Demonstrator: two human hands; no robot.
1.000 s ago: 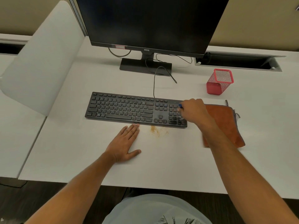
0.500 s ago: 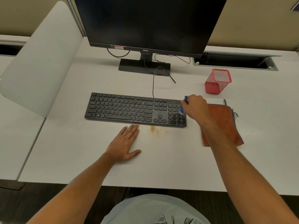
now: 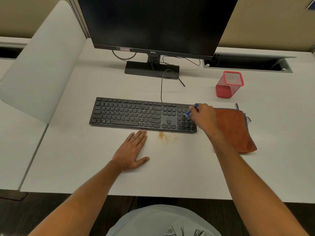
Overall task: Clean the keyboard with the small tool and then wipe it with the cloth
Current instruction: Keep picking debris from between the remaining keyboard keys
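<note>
— What are your fingers doing?

— My right hand (image 3: 203, 116) has its fingers curled round the small blue tool (image 3: 190, 111), gripping it. The tool's lower end sits over the number-pad keys at the right end of the black keyboard (image 3: 136, 114); whether it touches the keys I cannot tell.

— And the other hand?

— My left hand (image 3: 132, 150) lies flat on the white tabletop (image 3: 85, 167), fingers straight and together, thumb spread out toward 3 o'clock. Its fingertips reach just to the keyboard's near edge.

— Where is the cloth?

— The orange cloth (image 3: 237, 130) lies flat at 3 o'clock from the keyboard, just beside its right end, partly under my right wrist.

— Anything else near?

— A scatter of brownish crumbs (image 3: 166, 136) lies on the tabletop just in front of the keyboard, between my two hands. At 1 o'clock from the keyboard stands a red mesh pen cup (image 3: 229, 84). At 12 o'clock is the dark monitor (image 3: 153, 23) on its stand.
</note>
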